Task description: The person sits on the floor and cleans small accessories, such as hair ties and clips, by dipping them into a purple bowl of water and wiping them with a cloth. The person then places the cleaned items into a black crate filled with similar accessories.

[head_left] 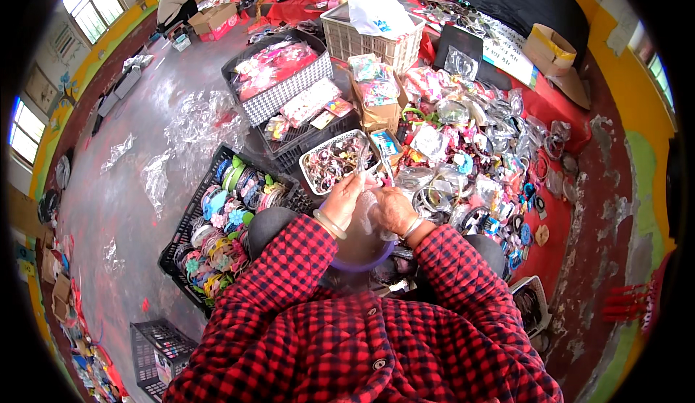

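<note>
In the head view, clear plastic [368, 211] is held in front of the body, above a basin with a purple rim [362, 267]. It is pinched in the narrowed fingers of the left hand [344, 204] and is also gripped, as it appears, by the curled right hand [394, 210]; whether anything is held inside it cannot be told. Just beyond the left hand, a white basket [308, 177] is filled with small hair ties. To the left, headbands [228, 225] are packed in a black crate [171, 257]; to the right, a loose heap of packets [463, 171] is spread close to the knee. The thin plastic could be torn if it were pulled unevenly. Anything small inside could be dropped into the basin or lost among the packets if the grip were loosened. The white basket could be knocked by the left knuckles, being so near.
</note>
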A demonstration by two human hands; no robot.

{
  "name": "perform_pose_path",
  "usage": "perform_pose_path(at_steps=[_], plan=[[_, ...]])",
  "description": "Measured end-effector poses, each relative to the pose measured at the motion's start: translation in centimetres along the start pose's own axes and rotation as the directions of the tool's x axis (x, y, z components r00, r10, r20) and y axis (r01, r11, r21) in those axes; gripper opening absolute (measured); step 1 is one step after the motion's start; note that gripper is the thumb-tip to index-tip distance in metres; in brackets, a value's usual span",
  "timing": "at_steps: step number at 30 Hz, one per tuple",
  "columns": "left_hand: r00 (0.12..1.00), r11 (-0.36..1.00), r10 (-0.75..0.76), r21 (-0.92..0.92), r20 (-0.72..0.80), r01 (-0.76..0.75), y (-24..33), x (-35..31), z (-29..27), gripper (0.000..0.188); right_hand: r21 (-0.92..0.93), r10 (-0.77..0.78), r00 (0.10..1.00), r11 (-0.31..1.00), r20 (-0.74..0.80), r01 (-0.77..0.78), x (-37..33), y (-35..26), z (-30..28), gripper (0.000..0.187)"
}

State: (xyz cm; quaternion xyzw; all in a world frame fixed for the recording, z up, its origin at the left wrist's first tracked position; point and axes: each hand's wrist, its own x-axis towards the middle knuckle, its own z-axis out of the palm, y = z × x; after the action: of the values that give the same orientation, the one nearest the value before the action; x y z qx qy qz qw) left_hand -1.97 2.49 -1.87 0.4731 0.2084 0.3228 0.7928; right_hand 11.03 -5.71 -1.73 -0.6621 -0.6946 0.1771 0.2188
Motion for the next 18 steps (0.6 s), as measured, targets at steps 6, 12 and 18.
perform_pose_path(at_steps=[6,12,18], plan=[[1.0,0.994,-0.018,-0.111,-0.015,0.016,0.7,-0.5,0.9,0.028,0.025,-0.053,0.999,0.998,-0.005,0.053,0.1,0.1,0.3,0.038],[0.989,0.982,-0.128,-0.152,-0.073,0.116,1.1,0.3,-1.6,0.031,-0.085,-0.208,0.978,0.974,0.015,0.209,-0.3,0.0,0.9,0.043],[0.969,0.951,-0.202,-0.264,-0.142,0.16,3.3,1.0,-2.6,0.035,-0.168,-0.303,0.953,0.94,-0.015,0.297,-0.9,0.3,0.8,0.052]])
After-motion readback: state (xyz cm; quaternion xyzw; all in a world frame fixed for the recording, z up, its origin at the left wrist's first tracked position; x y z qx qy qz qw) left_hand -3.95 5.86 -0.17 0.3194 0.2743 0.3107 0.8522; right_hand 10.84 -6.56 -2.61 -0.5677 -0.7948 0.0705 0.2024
